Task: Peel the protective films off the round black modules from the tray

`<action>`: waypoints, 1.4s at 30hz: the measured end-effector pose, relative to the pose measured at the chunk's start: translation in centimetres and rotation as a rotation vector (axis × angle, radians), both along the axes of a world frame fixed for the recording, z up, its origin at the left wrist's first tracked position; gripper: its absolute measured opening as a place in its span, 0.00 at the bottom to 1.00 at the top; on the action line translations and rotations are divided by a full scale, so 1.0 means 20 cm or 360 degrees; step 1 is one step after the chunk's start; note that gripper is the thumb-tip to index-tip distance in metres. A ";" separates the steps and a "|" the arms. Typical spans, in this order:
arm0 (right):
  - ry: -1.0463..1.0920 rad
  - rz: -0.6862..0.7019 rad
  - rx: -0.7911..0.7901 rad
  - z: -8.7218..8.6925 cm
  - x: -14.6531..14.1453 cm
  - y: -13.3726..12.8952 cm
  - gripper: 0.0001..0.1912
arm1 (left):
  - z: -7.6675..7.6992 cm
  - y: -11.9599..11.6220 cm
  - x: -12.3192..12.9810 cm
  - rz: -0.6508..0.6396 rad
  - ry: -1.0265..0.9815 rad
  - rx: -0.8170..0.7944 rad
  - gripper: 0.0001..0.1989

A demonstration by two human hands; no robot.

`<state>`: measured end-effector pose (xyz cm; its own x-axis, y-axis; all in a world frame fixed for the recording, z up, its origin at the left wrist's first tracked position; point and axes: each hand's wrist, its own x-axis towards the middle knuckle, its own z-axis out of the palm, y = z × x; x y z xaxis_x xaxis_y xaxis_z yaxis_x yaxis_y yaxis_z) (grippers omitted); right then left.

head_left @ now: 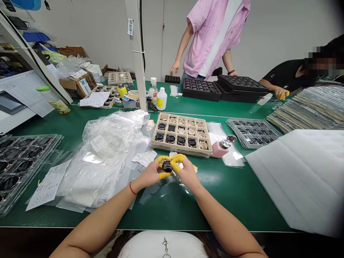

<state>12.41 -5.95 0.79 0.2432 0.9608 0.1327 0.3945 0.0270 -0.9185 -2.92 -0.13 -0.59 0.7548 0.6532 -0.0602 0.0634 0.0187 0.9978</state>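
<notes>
Between my hands is a round black disc (167,166) with small pale print on its face. My left hand (153,172), wearing yellow finger covers, grips its left edge. The right edge is held by my right hand (185,170), its fingers also in yellow covers. Just beyond my hands lies a beige tray (209,152) with round watch-like pieces in its compartments, some black, some rose-gold; one compartment in the middle row shows only a dark square. A pink bottle (219,149) with a metal top stands at the tray's right side.
Plastic bags (107,143) and a paper slip (48,184) lie at left, beside a clear tray (24,157). White foam sheets (303,175) cover the right. Across the green table (220,200), a person in a pink shirt stands by black trays (201,89); another person leans at far right.
</notes>
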 end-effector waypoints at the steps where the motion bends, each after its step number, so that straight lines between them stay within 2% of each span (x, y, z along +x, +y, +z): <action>1: -0.0047 0.0000 0.0028 0.00 0.00 0.00 0.04 | 0.00 0.00 0.00 0.0001 -0.0007 -0.0003 0.23; 5: -0.0466 0.0036 0.0234 0.02 0.05 -0.01 0.04 | 0.00 0.01 0.00 0.0007 -0.0027 -0.0036 0.24; 7: -0.0724 0.0036 0.0207 0.03 0.13 -0.02 0.07 | 0.01 0.01 0.00 -0.0007 -0.0012 -0.0085 0.24; 8: -0.0857 0.0019 0.0103 0.03 0.17 -0.03 0.08 | 0.01 0.01 0.00 -0.0015 -0.0003 -0.0116 0.24; 10: -0.1142 -0.0031 -0.0275 0.00 0.26 -0.05 0.10 | 0.02 0.02 0.00 -0.0024 0.0005 -0.0163 0.25; 13: -0.1407 -0.0092 -0.0786 -0.09 0.36 -0.09 0.15 | 0.01 0.03 0.00 -0.0029 0.0007 -0.0178 0.26; 16: -0.1368 -0.0159 -0.0893 -0.15 0.37 -0.12 0.11 | -0.01 0.03 -0.01 -0.0031 0.0025 -0.0166 0.26; 18: -0.1229 -0.0223 -0.0734 -0.14 0.34 -0.14 0.09 | -0.01 0.02 -0.01 -0.0032 0.0044 -0.0164 0.26; 20: -0.1028 -0.0210 -0.0375 -0.09 0.27 -0.15 0.11 | -0.01 0.01 0.00 -0.0041 0.0065 -0.0149 0.26; 22: -0.0883 -0.0097 0.0003 -0.04 0.19 -0.16 0.12 | -0.01 0.00 0.00 -0.0050 0.0075 -0.0113 0.26; 24: -0.0888 0.0059 0.0215 -0.01 0.09 -0.15 0.12 | -0.01 0.00 0.00 -0.0059 0.0038 -0.0085 0.26; 26: -0.1005 0.0131 0.0285 -0.01 0.00 -0.13 0.11 | -0.02 0.00 0.00 -0.0078 -0.0027 -0.0103 0.27; 28: -0.1109 0.0107 0.0299 -0.05 -0.03 -0.09 0.12 | -0.03 0.00 0.00 -0.0107 -0.0082 -0.0130 0.27; 31: -0.1091 0.0018 0.0287 -0.09 -0.01 -0.04 0.12 | -0.03 0.01 0.00 -0.0167 -0.0131 -0.0137 0.27; 33: -0.1028 0.0044 0.0275 -0.09 0.04 -0.02 0.11 | -0.04 0.01 0.00 -0.0185 -0.0106 -0.0120 0.26; 38: -0.1108 0.0247 0.0365 -0.03 0.07 -0.06 0.17 | -0.04 0.02 0.01 -0.0147 0.0027 -0.0093 0.27; 42: -0.1364 0.0288 0.0444 -0.04 0.02 -0.11 0.17 | -0.05 0.02 0.01 -0.0202 -0.0060 -0.0160 0.28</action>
